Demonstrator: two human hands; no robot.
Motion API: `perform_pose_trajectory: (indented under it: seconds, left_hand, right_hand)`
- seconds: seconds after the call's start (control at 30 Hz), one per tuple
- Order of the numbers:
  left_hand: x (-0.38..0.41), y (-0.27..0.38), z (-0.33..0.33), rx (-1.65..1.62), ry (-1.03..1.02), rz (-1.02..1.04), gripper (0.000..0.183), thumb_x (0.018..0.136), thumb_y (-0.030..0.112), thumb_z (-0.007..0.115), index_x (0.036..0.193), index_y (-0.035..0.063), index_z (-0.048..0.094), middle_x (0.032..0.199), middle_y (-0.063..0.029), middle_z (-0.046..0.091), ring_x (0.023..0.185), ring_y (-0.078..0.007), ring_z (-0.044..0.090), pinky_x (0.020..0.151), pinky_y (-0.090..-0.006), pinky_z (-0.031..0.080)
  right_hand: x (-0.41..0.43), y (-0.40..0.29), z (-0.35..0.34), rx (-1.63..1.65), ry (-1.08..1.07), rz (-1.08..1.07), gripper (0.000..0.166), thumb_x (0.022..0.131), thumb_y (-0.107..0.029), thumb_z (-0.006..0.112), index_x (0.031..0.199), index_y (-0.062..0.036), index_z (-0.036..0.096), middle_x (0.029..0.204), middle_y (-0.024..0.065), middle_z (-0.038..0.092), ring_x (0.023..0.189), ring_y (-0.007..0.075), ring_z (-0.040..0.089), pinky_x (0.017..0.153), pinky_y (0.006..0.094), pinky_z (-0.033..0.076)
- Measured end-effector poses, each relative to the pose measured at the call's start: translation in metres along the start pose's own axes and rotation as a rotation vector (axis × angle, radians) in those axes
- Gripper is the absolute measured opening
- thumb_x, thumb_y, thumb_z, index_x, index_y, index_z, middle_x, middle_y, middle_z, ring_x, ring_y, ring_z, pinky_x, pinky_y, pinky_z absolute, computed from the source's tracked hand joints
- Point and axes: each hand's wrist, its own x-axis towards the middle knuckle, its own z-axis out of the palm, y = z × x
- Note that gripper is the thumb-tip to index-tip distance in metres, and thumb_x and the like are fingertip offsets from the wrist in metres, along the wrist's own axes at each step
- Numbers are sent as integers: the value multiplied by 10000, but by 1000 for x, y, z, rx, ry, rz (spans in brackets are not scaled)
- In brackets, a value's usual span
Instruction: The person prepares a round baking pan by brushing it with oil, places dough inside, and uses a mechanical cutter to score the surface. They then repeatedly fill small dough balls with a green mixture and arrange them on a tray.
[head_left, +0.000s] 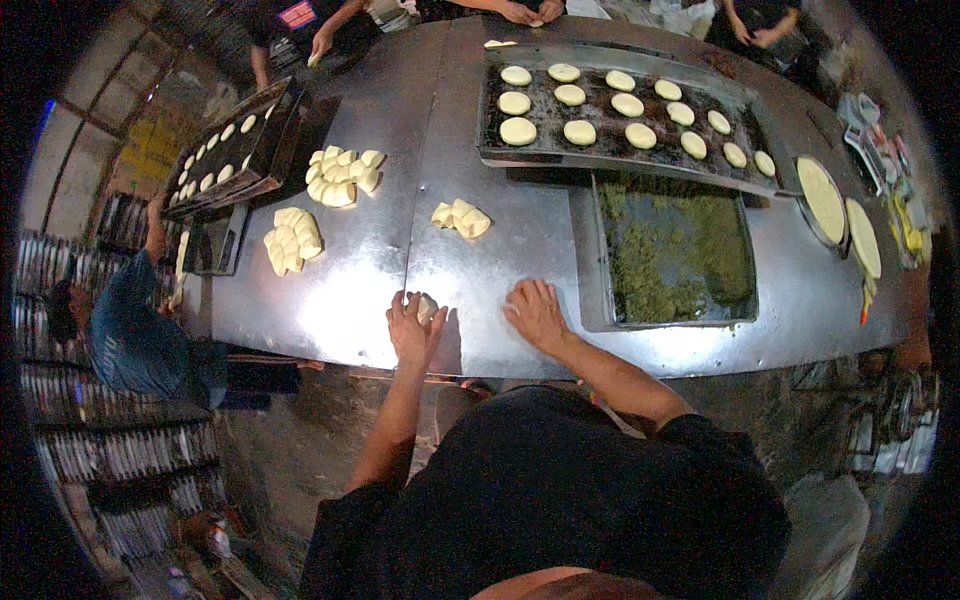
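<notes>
My left hand (411, 334) is at the front of the metal table (375, 240), its fingers around a small pale dough piece (426, 309) that they partly hide. To its right, my right hand (538, 316) rests palm down on the tabletop with fingers bent; whatever may be under the palm is hidden. Beyond my hands sits a small cluster of cut dough pieces (461, 218). Two larger dough clusters, one nearer (292, 240) and one farther (343, 177), lie to the left. A metal tray of greenish crumbly filling (675, 247) stands right of my right hand.
Behind the filling, a dark baking tray (570, 157) bears several flat dough rounds. Another raised tray (259, 161) with rounds stands left, beside a person in blue (142, 330). Round pale-topped containers (822, 201) are at right. Other people's hands (525, 13) show across the table.
</notes>
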Motion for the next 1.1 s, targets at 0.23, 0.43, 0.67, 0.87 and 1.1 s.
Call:
perform_pose_trajectory:
  seconds: [0.23,0.43,0.67,0.87,1.1]
  left_hand:
    - [-18,-28,28,-88,-7,19,291,826,66,617,1117,60,638,1200,-182,545,1083,-365,497,925,-444,447]
    - [-13,-11,5,-29,-39,-7,331,741,-11,637,1055,83,596,1067,-135,544,986,-347,498,846,-434,435]
    - [-3,-16,25,-187,53,-46,376,785,-60,524,1132,76,574,995,-159,560,932,-359,523,808,-455,442]
    - [20,25,30,-437,177,-185,299,882,-29,499,1176,-2,546,1082,-191,575,1011,-336,573,841,-396,478]
    - [81,140,98,-606,3,86,267,918,41,510,1182,9,540,1118,-188,566,1027,-356,560,895,-409,443]
  right_hand:
    - [-19,-9,-46,-8,-122,80,397,775,-323,692,1073,-66,635,1089,140,521,1068,313,463,894,519,351]
    - [118,-56,-130,-123,110,53,624,883,-508,546,1445,-269,416,1572,141,183,1419,487,84,1042,752,-16]
    - [65,-5,-11,176,-216,435,670,905,-458,531,1502,-276,288,1590,131,127,1431,487,25,1007,784,-21]
    - [30,12,-34,-55,-102,151,609,910,-411,521,1423,-107,396,1545,174,238,1422,445,146,1097,674,74]
    - [-13,14,-101,236,-616,306,434,784,-133,667,1186,-46,531,1142,172,584,1130,350,546,933,448,447]
